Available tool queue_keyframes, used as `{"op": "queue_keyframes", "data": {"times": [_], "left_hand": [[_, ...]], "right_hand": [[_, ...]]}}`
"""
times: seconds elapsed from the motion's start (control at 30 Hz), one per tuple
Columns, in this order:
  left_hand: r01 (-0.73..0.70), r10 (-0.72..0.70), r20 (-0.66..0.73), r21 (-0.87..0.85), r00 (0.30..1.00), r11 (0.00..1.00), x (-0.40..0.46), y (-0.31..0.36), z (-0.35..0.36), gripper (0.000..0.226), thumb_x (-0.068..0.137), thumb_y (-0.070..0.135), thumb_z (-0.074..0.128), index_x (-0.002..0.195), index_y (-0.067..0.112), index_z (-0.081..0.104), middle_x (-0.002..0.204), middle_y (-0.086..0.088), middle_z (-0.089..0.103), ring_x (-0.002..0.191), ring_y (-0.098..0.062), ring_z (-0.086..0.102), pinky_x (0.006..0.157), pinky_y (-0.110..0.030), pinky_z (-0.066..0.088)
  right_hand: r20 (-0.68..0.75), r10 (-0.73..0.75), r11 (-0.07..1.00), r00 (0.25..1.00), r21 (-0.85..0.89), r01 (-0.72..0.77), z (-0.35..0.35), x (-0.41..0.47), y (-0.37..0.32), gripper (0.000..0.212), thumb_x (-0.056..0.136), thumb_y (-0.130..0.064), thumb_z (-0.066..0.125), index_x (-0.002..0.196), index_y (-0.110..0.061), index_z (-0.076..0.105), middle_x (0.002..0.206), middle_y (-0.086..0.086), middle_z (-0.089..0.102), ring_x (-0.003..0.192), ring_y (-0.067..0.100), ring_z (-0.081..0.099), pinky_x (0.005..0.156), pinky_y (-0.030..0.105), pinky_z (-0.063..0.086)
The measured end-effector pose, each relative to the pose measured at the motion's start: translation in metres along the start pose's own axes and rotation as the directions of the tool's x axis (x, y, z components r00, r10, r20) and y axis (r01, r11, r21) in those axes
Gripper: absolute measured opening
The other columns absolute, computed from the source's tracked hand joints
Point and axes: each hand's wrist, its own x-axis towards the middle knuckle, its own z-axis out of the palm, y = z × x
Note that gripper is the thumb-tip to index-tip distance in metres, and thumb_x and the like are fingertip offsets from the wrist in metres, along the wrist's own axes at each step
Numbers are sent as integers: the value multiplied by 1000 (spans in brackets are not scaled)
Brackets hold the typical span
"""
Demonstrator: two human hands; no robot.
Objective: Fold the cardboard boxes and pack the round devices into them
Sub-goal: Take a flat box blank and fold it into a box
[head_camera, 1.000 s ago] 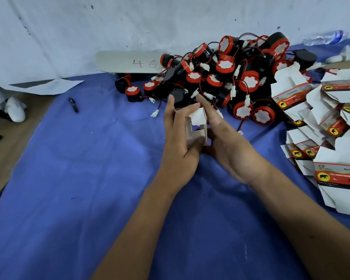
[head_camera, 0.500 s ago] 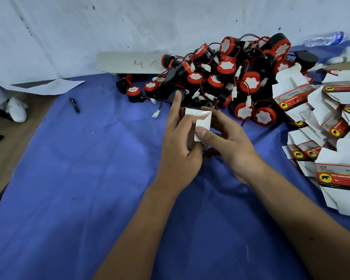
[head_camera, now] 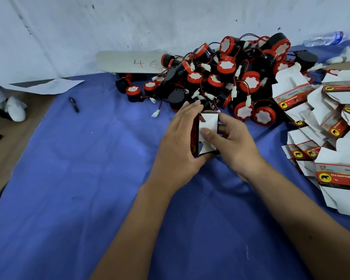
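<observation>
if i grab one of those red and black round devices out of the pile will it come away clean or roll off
It will probably snag: the red and black round devices lie heaped with thin red and black wires and white plug connectors crossing each other. Set on its side, a cylindrical body looks apt to roll on the blue cloth; face down it should sit steady.

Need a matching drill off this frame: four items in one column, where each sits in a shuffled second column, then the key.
Items
1. small red and white cardboard box
2. pile of round red and black devices
3. heap of flat unfolded red and white cardboard boxes
4. black pen

Places
A. blue cloth, far left
B. right edge of the table
C. held between left hand and right hand
D. against the white wall, far centre

Pairs: 1-C, 2-D, 3-B, 4-A
</observation>
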Motion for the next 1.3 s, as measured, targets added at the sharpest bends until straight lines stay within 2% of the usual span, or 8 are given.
{"op": "queue_keyframes", "data": {"times": [0.3, 0.6, 0.73, 0.83, 0.9, 1.03, 1.17, 1.3], "left_hand": [[16, -16, -18, 10, 1000, 1000, -1, 2, -4, 88, 72, 32, 93, 147, 18, 49, 149, 16, 50, 146, -8, 42, 112, -16, 37], [14, -16, -43, -42, 999, 999, -1, 2, 0, 93, 65, 42, 96, 143, 20, 50, 142, 11, 58, 135, -8, 53, 109, -26, 45], [1, -11, -94, -107, 996, 994, -1, -4, -1, 95, 63, 37, 99, 142, 22, 49, 137, 14, 59, 130, -12, 58, 105, -30, 50], [-14, -1, -110, -138, 994, 990, -1, -7, -3, 95, 62, 40, 100, 140, 21, 50, 135, 15, 59, 128, -14, 59, 104, -33, 51], [-23, 8, -100, -149, 995, 989, 0, -7, -3, 96, 62, 45, 99, 140, 21, 49, 137, 14, 59, 130, -14, 59, 105, -31, 50], [-29, 17, -85, -139, 996, 990, 0, -8, -2, 97, 62, 45, 99, 142, 22, 47, 139, 17, 57, 132, -12, 57, 107, -22, 45], [0, -4, -66, -58, 998, 998, -1, -10, -2, 99, 61, 45, 99, 143, 23, 47, 140, 14, 54, 134, -17, 54, 108, -39, 50], [-11, 12, -70, 11, 997, 1000, -3, -10, -2, 99, 59, 46, 99, 140, 20, 47, 138, 14, 51, 133, -16, 51, 104, -40, 50]], "right_hand": [[-65, -23, 998, 998, -59, 19, 4, -1, -1, 31, 97, -4, 66, 125, -17, 65, 100, 0, 79, 90, 19, 76, 73, 34, 62], [-225, -45, 995, 973, -101, 22, 5, 1, 3, 32, 88, -17, 75, 114, -31, 64, 105, -3, 73, 92, 19, 72, 71, 50, 64], [-64, 27, 987, 998, 160, -16, -7, 3, -2, 44, 82, -20, 78, 123, -16, 64, 108, 18, 74, 98, 33, 72, 82, 46, 62], [94, 35, 962, 995, 266, -59, -19, 5, -8, 47, 81, -12, 75, 126, -6, 63, 103, 17, 74, 90, 23, 71, 77, 29, 57], [156, 47, 953, 987, 290, -91, -21, 5, -7, 48, 79, -6, 76, 125, -4, 62, 103, 15, 75, 91, 25, 72, 77, 31, 58], [116, 58, 946, 992, 312, -92, -17, 5, -6, 56, 74, -4, 81, 125, 0, 60, 102, 16, 75, 90, 27, 72, 78, 38, 58], [112, 77, 924, 991, 366, -113, -16, 5, -7, 44, 80, -9, 76, 121, -2, 62, 100, 14, 75, 86, 23, 72, 72, 30, 57], [110, 83, 931, 990, 346, -117, -19, 5, -10, 46, 80, -9, 73, 123, 3, 61, 98, 14, 75, 82, 23, 71, 69, 27, 56]]}}
